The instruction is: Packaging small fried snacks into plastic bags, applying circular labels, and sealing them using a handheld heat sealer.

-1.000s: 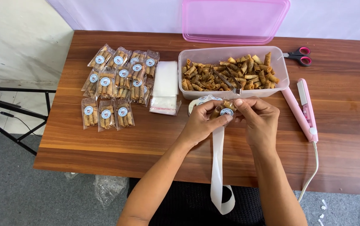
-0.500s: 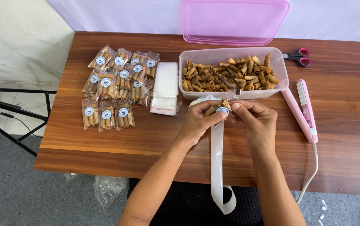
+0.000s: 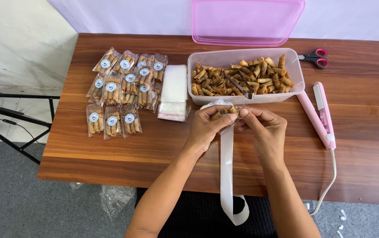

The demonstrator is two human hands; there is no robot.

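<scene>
Wooden tabletop (image 3: 110, 150), brown and grained, stands against a pale wall, with grey floor below its near edge.

Far left: a group of sealed clear packets (image 3: 125, 90), each holding rolled snacks and bearing a round sticker, lies in rough rows. Just beside it on the right is a stack of empty clear bags (image 3: 174, 92).

Centre: the left hand (image 3: 207, 128) and the right hand (image 3: 264, 130) meet just in front of the tub. Both are closed, fingertips pinching a small snack packet (image 3: 227, 113) between them; the packet is held above the tabletop, near the tub's front wall. A long white sticker strip (image 3: 227, 167) runs from the hands toward the person, passes over the table edge and curls into a loop below it.

Behind the hands: a clear plastic tub (image 3: 295, 83) holds loose rolled snacks (image 3: 224, 79) and a pair of metal tongs (image 3: 240, 86) resting on them. A pink translucent lid (image 3: 246, 22) lies behind the tub, touching the wall.

Right: red-handled scissors (image 3: 315, 57) lie near the tub's far right corner. A pink handheld heat sealer (image 3: 319, 114) lies just beside the tub, its white cord (image 3: 328, 180) dropping over the table edge.
</scene>
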